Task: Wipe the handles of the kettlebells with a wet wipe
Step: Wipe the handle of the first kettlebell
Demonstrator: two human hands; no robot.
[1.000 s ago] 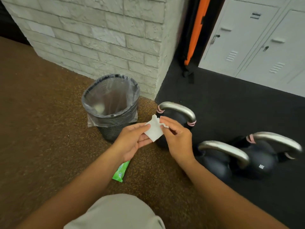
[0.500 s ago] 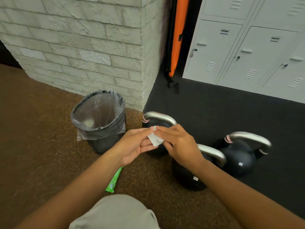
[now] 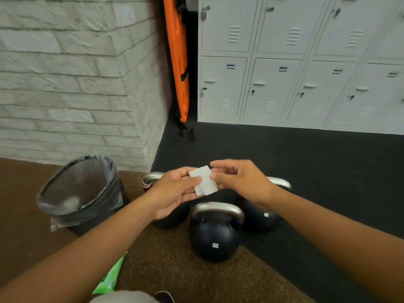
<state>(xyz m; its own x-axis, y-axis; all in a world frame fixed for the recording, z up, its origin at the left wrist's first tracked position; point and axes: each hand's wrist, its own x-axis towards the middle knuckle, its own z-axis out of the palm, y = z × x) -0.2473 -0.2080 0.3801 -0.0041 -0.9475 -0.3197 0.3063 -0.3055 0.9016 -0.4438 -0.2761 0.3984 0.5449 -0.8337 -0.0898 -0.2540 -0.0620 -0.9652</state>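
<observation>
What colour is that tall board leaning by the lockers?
Bright orange, with black straps; the head view shows it.

A white folded wet wipe [image 3: 203, 180] is being shown above black round kettlebells [image 3: 214, 241] with silver metal handles [image 3: 217, 209]; brown speckled flooring [image 3: 166, 263] is being met by black matting [image 3: 306, 171].

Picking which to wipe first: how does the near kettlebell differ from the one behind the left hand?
The near kettlebell is in full view, handle clear; the far-left kettlebell is mostly hidden by the left hand. The near one has no visible bands; the far-left one has pink bands at its handle base. Both are black with silver handles.
</observation>
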